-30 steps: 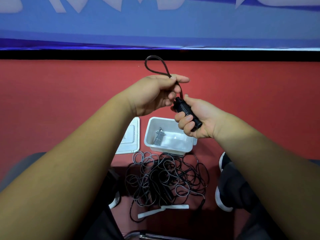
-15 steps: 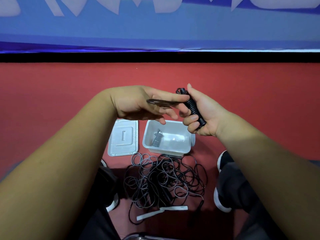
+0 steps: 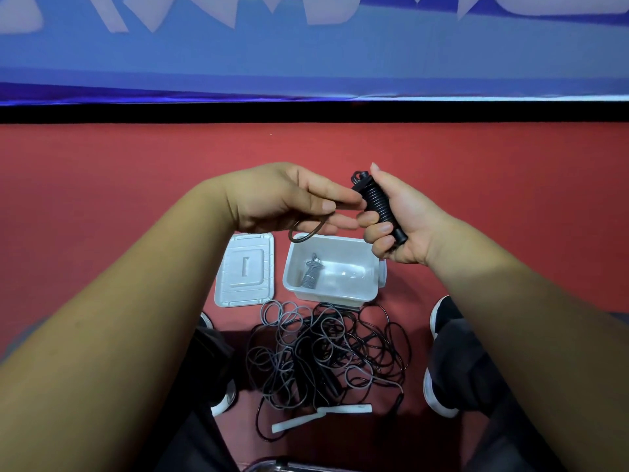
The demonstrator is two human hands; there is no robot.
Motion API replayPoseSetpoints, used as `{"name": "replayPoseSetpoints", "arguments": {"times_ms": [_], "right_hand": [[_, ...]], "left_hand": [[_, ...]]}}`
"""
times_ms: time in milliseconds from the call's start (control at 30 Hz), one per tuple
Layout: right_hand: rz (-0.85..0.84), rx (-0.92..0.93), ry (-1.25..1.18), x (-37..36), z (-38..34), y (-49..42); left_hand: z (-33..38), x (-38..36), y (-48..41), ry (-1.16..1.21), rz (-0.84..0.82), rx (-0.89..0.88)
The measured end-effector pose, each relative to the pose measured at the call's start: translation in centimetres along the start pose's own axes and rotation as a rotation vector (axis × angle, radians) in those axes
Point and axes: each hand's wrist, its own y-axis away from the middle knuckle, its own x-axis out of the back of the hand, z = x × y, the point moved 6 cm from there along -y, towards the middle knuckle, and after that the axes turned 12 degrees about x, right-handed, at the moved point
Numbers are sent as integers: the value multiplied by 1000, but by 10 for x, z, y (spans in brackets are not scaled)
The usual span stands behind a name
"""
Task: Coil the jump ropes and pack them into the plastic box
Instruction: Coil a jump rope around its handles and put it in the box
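Two-handed, finishing one coil: gripping the wound black jump rope point(image 3: 377, 202) in the right hand point(image 3: 405, 223), pinching its loose loop point(image 3: 306, 235) in the left hand point(image 3: 282, 199), above the plastic box point(image 3: 326, 296) on the floor point(image 3: 136, 199). Likely needing next: tucking that loop, then lowering beside the grey coil point(image 3: 310, 275).

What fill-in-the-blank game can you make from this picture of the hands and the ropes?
1. The right hand grips a ribbed handle that is ____ in colour.
2. The left hand pinches a thin dark loop of ____.
3. The lid lies flat on the ____ side of the open plastic box.
4. The tangled ropes lie on a floor coloured ____.

Missing words: black, rope, left, red.
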Motion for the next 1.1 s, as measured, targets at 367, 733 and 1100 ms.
{"name": "replayPoseSetpoints", "arguments": {"times_ms": [367, 733, 1100], "right_hand": [[-21, 2, 57, -1, 2, -2], [-142, -94, 149, -13, 4, 8], [-606, -355, 252, -37, 36, 37]], "left_hand": [[-20, 36, -12, -227, 343, 176], [-23, 51, -12, -590, 563, 209], [-7, 36, -14, -785, 536, 25]]}}
